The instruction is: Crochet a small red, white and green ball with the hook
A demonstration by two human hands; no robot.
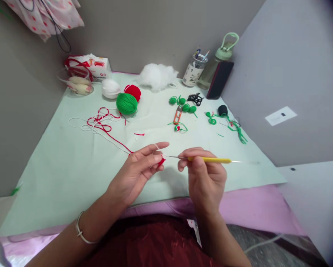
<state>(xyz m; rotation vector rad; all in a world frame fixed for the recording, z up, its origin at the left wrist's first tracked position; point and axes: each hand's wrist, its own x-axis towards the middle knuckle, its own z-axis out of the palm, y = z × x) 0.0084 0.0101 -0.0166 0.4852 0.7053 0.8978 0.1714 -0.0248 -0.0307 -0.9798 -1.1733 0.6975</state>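
Observation:
My left hand (140, 167) pinches a small red and white crochet piece (161, 161) between thumb and fingers, with its index finger stretched out and white yarn passing over it. In my right hand (205, 174) is a crochet hook (211, 160) with a yellow handle, gripped near the front of the handle. The hook's thin metal tip points left and meets the white edge of the piece. Red and white yarn strands (113, 140) run from my left hand back to a loose tangle on the table.
Behind the tangle sit green (126, 104), red (133, 92) and white (110, 89) yarn balls. White stuffing (157, 76) lies at the back. Orange thread snips (178, 115) rest among small green crochet pieces. A phone (220, 79) leans against a bottle (224, 53) at the right wall.

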